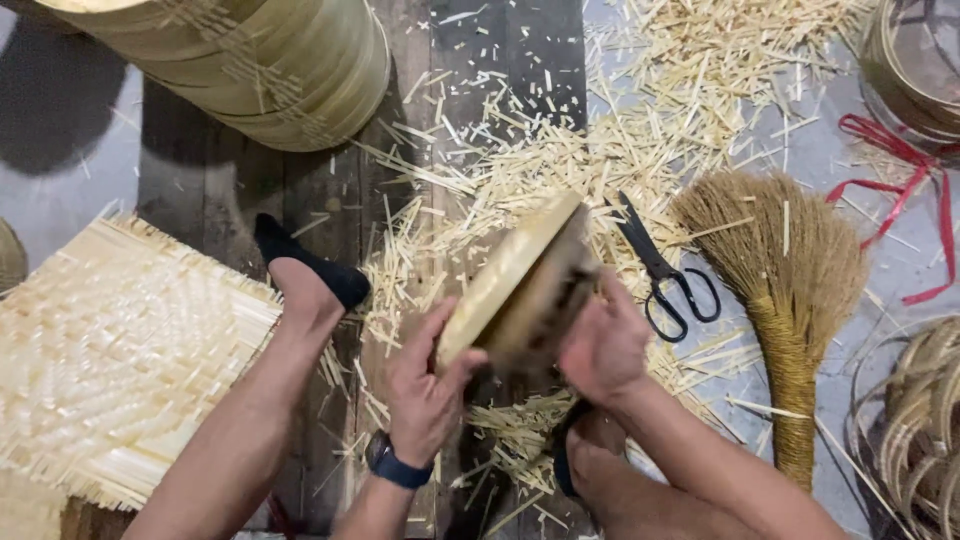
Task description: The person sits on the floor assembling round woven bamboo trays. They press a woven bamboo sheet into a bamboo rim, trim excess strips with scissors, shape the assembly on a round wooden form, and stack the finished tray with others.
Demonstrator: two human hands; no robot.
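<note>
A round bamboo steamer piece (510,275) is tilted on its edge between both hands, above a floor littered with bamboo trimmings. My left hand (425,385) grips its lower left rim; a dark watch sits on that wrist. My right hand (603,343) holds its right side, fingers curled against the inner face. The piece's rim is pale, its inside darker and blurred.
Black scissors (665,275) lie just right of the hands, beside a straw broom (785,290). A woven bamboo mat (110,350) lies at the left, stacked steamer rings (270,65) at the top left, coiled strips (915,420) at the right. My socked foot (310,275) rests on dark planks.
</note>
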